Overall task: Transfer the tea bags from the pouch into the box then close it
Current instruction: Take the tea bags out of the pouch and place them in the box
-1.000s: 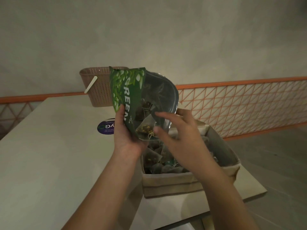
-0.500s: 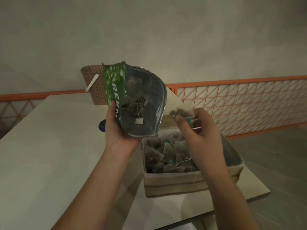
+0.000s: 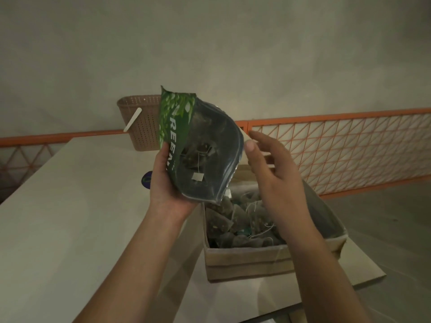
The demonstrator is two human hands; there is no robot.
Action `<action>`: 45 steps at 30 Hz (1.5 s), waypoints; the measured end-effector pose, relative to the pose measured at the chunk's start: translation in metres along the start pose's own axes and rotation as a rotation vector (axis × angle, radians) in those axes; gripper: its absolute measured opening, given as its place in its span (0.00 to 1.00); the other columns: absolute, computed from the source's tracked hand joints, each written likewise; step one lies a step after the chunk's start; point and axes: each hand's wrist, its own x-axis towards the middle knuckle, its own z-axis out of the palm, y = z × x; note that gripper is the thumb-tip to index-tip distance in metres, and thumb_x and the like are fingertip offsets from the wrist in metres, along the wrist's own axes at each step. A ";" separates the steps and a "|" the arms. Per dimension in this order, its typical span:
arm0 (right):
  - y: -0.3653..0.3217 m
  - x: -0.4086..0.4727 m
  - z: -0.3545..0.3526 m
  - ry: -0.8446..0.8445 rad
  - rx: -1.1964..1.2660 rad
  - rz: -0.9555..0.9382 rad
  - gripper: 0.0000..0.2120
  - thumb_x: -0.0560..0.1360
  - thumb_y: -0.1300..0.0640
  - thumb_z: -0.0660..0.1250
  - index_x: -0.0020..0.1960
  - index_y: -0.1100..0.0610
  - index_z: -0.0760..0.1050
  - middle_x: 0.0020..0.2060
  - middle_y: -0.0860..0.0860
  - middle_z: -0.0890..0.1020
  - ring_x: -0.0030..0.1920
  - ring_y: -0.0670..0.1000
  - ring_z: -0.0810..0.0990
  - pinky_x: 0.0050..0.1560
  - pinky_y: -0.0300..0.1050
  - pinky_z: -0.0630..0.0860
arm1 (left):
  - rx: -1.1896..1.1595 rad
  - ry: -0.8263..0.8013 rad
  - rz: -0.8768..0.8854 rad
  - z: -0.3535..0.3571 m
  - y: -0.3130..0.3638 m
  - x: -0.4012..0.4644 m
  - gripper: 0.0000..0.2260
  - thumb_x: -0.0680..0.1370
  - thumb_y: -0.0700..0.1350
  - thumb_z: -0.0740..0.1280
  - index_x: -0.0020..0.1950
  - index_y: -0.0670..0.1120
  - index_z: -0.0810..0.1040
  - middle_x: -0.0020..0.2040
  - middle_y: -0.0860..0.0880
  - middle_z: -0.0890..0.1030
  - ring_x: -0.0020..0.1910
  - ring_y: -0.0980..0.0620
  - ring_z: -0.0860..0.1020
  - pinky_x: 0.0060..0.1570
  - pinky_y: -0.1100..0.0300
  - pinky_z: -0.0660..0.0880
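Observation:
My left hand (image 3: 166, 183) grips the green tea pouch (image 3: 200, 148) by its printed side and holds it tilted, mouth toward me, above the left end of the box. A few tea bags (image 3: 198, 155) and a white tag show inside the pouch. The open cardboard box (image 3: 254, 259) stands on the table under my hands, holding several pyramid tea bags (image 3: 235, 217) with strings. My right hand (image 3: 270, 173) hovers above the box beside the pouch's mouth, fingers relaxed and spread, holding nothing.
A brown perforated basket (image 3: 140, 122) with a white stick stands at the table's far edge. A round purple sticker (image 3: 146, 180) lies on the pale table (image 3: 70, 217). An orange lattice railing (image 3: 338, 145) runs behind; the table's right edge is just past the box.
My right hand took a tea bag out of the pouch, let it go over the box, and has come back empty beside the pouch's mouth. The pouch shifted slightly.

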 end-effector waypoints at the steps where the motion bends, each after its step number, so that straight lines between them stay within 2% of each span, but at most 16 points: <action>1: -0.003 0.003 0.003 -0.002 -0.031 -0.059 0.23 0.75 0.41 0.63 0.67 0.47 0.74 0.53 0.42 0.77 0.51 0.39 0.77 0.44 0.28 0.74 | -0.004 0.005 -0.004 0.002 -0.001 0.000 0.25 0.79 0.63 0.65 0.65 0.47 0.83 0.63 0.40 0.83 0.64 0.39 0.80 0.61 0.43 0.77; 5: -0.006 0.018 0.016 0.120 -0.227 -0.273 0.13 0.80 0.52 0.65 0.60 0.56 0.81 0.41 0.43 0.76 0.42 0.38 0.74 0.38 0.27 0.68 | 0.053 0.003 0.030 0.012 -0.001 0.000 0.25 0.79 0.63 0.66 0.61 0.45 0.85 0.61 0.40 0.84 0.59 0.38 0.82 0.59 0.44 0.80; 9: -0.011 0.011 0.024 0.273 -0.162 -0.518 0.13 0.79 0.63 0.65 0.63 0.62 0.79 0.46 0.52 0.80 0.45 0.41 0.75 0.41 0.30 0.71 | 0.127 -0.093 0.156 0.023 -0.001 -0.005 0.21 0.73 0.59 0.65 0.38 0.44 0.89 0.42 0.41 0.87 0.38 0.42 0.87 0.43 0.46 0.84; 11: -0.001 0.011 0.030 0.252 -0.176 -0.518 0.15 0.79 0.63 0.64 0.65 0.62 0.77 0.49 0.54 0.80 0.48 0.42 0.75 0.44 0.30 0.73 | 0.139 -0.080 0.152 0.024 -0.001 0.001 0.22 0.73 0.59 0.65 0.43 0.43 0.89 0.44 0.41 0.87 0.38 0.42 0.87 0.41 0.47 0.85; 14: 0.012 0.019 0.037 0.203 -0.204 -0.391 0.15 0.80 0.59 0.64 0.66 0.60 0.77 0.48 0.51 0.80 0.47 0.42 0.74 0.45 0.27 0.69 | 0.127 -0.033 0.037 0.018 -0.001 0.013 0.25 0.80 0.62 0.62 0.64 0.44 0.82 0.60 0.39 0.83 0.54 0.40 0.84 0.53 0.47 0.81; 18: 0.013 0.019 0.034 0.254 -0.146 -0.439 0.15 0.80 0.62 0.65 0.66 0.61 0.77 0.48 0.51 0.79 0.46 0.43 0.75 0.45 0.28 0.69 | 0.114 -0.083 0.028 0.014 0.001 0.017 0.27 0.82 0.62 0.59 0.55 0.43 0.87 0.56 0.40 0.85 0.50 0.41 0.85 0.50 0.49 0.83; 20: 0.017 0.018 0.035 0.235 -0.170 -0.400 0.15 0.80 0.60 0.65 0.65 0.60 0.77 0.47 0.50 0.79 0.45 0.40 0.74 0.43 0.27 0.69 | 0.096 -0.064 0.030 0.016 0.001 0.018 0.25 0.81 0.62 0.61 0.62 0.43 0.84 0.61 0.39 0.83 0.56 0.40 0.83 0.54 0.47 0.81; 23: 0.025 0.020 0.036 0.195 -0.223 -0.250 0.14 0.81 0.56 0.63 0.64 0.59 0.79 0.44 0.49 0.78 0.41 0.37 0.73 0.40 0.25 0.67 | 0.101 -0.004 0.001 0.015 0.000 0.022 0.27 0.80 0.61 0.64 0.72 0.45 0.77 0.71 0.40 0.77 0.69 0.40 0.76 0.70 0.44 0.72; 25: 0.024 0.017 0.033 0.167 -0.194 -0.198 0.17 0.81 0.53 0.62 0.68 0.55 0.74 0.49 0.49 0.79 0.43 0.37 0.75 0.42 0.27 0.70 | 0.092 0.014 0.010 0.012 -0.002 0.023 0.27 0.81 0.61 0.63 0.74 0.45 0.75 0.71 0.39 0.77 0.72 0.39 0.74 0.73 0.44 0.69; 28: 0.016 0.005 0.031 0.123 0.074 -0.127 0.20 0.79 0.51 0.66 0.67 0.45 0.64 0.57 0.43 0.76 0.44 0.45 0.81 0.39 0.36 0.76 | 0.050 0.017 0.037 0.010 -0.002 0.023 0.27 0.81 0.61 0.63 0.73 0.45 0.76 0.70 0.39 0.78 0.71 0.38 0.75 0.72 0.43 0.71; 30: 0.015 -0.004 0.032 0.103 0.042 -0.176 0.20 0.77 0.49 0.69 0.64 0.44 0.63 0.58 0.45 0.73 0.44 0.49 0.80 0.37 0.40 0.76 | 0.036 0.013 0.040 0.011 -0.002 0.024 0.27 0.81 0.61 0.62 0.73 0.45 0.77 0.68 0.39 0.80 0.69 0.39 0.77 0.65 0.44 0.76; 32: 0.020 -0.010 0.032 0.046 -0.103 -0.191 0.22 0.75 0.48 0.70 0.65 0.45 0.65 0.61 0.46 0.69 0.51 0.50 0.78 0.43 0.41 0.79 | 0.036 0.019 0.049 0.012 -0.002 0.022 0.27 0.82 0.62 0.61 0.72 0.45 0.77 0.67 0.39 0.80 0.67 0.40 0.78 0.62 0.46 0.78; 35: 0.028 -0.017 0.030 -0.069 -0.259 -0.130 0.23 0.73 0.44 0.70 0.66 0.45 0.72 0.64 0.46 0.65 0.60 0.47 0.74 0.55 0.42 0.79 | 0.009 0.016 0.045 0.007 -0.003 0.024 0.28 0.81 0.62 0.62 0.73 0.45 0.76 0.70 0.39 0.78 0.70 0.38 0.76 0.72 0.43 0.70; 39: 0.034 -0.023 0.025 -0.119 -0.291 -0.134 0.09 0.72 0.49 0.73 0.52 0.49 0.82 0.59 0.46 0.70 0.55 0.42 0.75 0.54 0.39 0.78 | -0.008 -0.025 0.049 0.001 -0.002 0.027 0.27 0.81 0.61 0.62 0.74 0.45 0.75 0.71 0.39 0.77 0.71 0.37 0.75 0.73 0.41 0.68; 41: 0.032 -0.024 0.019 -0.097 -0.244 -0.130 0.05 0.72 0.55 0.74 0.48 0.51 0.82 0.55 0.46 0.74 0.52 0.42 0.76 0.50 0.34 0.76 | -0.016 -0.026 0.047 -0.002 0.000 0.028 0.27 0.82 0.61 0.61 0.75 0.45 0.74 0.71 0.39 0.77 0.71 0.37 0.74 0.73 0.41 0.68; 45: 0.025 -0.026 0.002 -0.071 -0.099 0.030 0.03 0.74 0.57 0.71 0.44 0.52 0.77 0.40 0.46 0.81 0.39 0.42 0.80 0.38 0.36 0.77 | -0.033 -0.014 0.069 -0.009 0.004 0.029 0.26 0.82 0.60 0.62 0.74 0.47 0.75 0.71 0.40 0.77 0.71 0.37 0.75 0.73 0.40 0.68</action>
